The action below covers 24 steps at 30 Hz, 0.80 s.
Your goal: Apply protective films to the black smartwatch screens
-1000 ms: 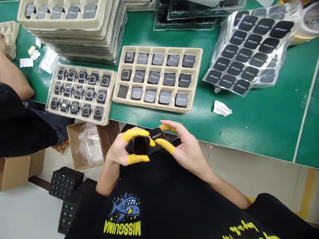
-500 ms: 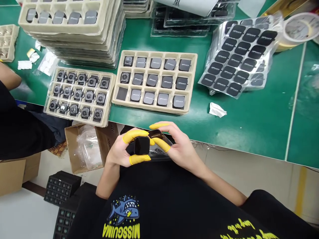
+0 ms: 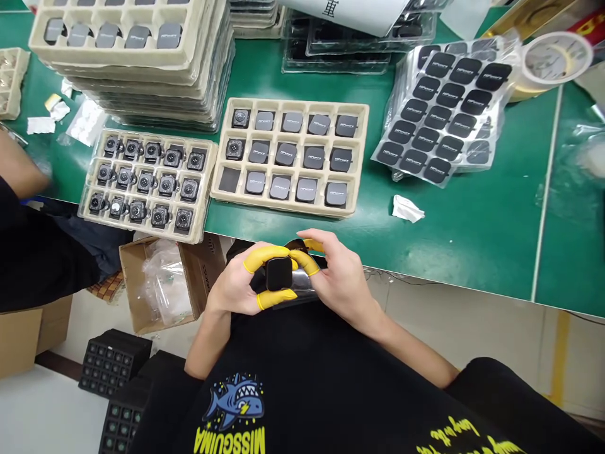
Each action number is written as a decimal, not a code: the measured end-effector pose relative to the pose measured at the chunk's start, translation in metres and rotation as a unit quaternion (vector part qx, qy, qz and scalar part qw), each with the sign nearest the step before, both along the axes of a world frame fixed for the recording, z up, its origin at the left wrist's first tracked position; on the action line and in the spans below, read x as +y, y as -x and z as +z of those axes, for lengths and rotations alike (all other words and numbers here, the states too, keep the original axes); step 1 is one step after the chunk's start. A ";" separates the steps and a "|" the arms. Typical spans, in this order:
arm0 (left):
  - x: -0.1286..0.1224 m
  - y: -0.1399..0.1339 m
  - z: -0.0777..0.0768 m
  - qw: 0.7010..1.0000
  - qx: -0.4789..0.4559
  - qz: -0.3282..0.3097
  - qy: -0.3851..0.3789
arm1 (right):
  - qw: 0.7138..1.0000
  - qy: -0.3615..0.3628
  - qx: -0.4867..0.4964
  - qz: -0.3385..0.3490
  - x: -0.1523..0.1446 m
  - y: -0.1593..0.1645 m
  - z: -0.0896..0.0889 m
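Note:
Between the yellow-cotted thumb and finger of my left hand point(image 3: 241, 280) is a smartwatch point(image 3: 278, 274), its dark square screen facing up. My right hand point(image 3: 343, 271), also in yellow finger cots, pinches a black film sticker point(image 3: 297, 244) at the watch's upper right. The two hands' fingertips meet there, and part of the sticker is hidden behind them. Just beyond them on the bench lies a beige tray point(image 3: 283, 207). It has several watches under printed dark films, two watches back up in its left column, and a vacant front-left pocket.
Left of that tray sits another tray point(image 3: 208, 180) of back-up watches. Sticker sheets point(image 3: 437, 116), a tape roll point(image 3: 553, 60) and a paper scrap point(image 3: 407, 209) lie to the right. Tall tray stacks point(image 3: 118, 60) stand behind. A co-worker's arm point(image 3: 21, 164) shows at left, above a carton point(image 3: 196, 277).
My left hand and the watch have shifted slightly right, closer to my right hand. The sticker has tilted and is now more hidden behind the fingers. The co-worker's arm has moved a little.

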<state>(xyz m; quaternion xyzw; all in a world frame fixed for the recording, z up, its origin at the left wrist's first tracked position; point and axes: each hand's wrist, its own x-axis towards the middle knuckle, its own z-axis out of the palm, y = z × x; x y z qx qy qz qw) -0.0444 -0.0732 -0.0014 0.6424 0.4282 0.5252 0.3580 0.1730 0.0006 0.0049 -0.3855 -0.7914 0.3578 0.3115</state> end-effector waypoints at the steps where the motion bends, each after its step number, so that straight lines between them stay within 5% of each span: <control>1: 0.000 0.000 -0.001 1.000 0.000 -0.001 -0.008 | 1.000 -0.009 0.002 -0.001 0.000 0.001 0.000; 10: 0.001 -0.002 -0.003 0.999 -0.032 -0.013 0.021 | 1.000 0.005 -0.021 0.008 0.009 -0.001 -0.001; 17: 0.009 -0.014 -0.019 0.978 -0.206 -0.002 0.031 | 0.999 -0.047 0.020 -0.009 0.017 0.007 -0.009; 24: 0.014 -0.009 -0.012 0.953 -0.294 0.059 0.049 | 0.991 -0.093 0.094 0.009 0.016 0.008 -0.008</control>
